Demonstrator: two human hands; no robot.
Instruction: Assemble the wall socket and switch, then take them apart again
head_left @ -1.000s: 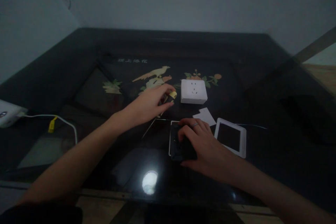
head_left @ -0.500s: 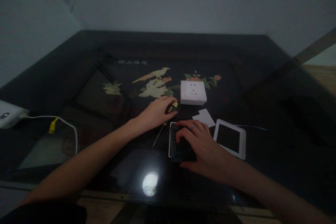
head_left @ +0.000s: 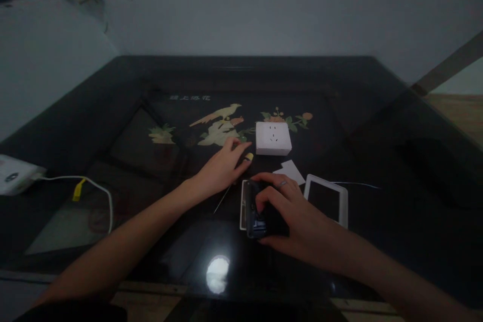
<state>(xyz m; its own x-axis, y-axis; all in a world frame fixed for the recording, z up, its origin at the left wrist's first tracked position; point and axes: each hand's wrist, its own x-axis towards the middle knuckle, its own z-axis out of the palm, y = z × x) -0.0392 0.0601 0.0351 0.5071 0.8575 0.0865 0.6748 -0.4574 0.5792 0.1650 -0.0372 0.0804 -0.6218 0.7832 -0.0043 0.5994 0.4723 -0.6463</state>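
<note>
On the dark table, a screwdriver with a yellow-ended handle lies slanting, its thin shaft pointing toward me. Over its handle, my left hand rests with thumb and fingers apart, touching or just above it. My right hand grips a black square socket module by its edges, thumb at the near side and fingers at the far side. The module is tilted up on its left edge. Behind it a white edge shows, mostly hidden. Part of the module is covered by my right fingers.
A white socket box stands beyond my hands. White paper pieces and a white frame lie to the right, with a thin wire behind. At far left are a white power strip and its cord with a yellow tag.
My left fingers have loosened and spread from the screwdriver handle, which now lies on the table. My right hand has tilted the black module upward, away from the white edge.
</note>
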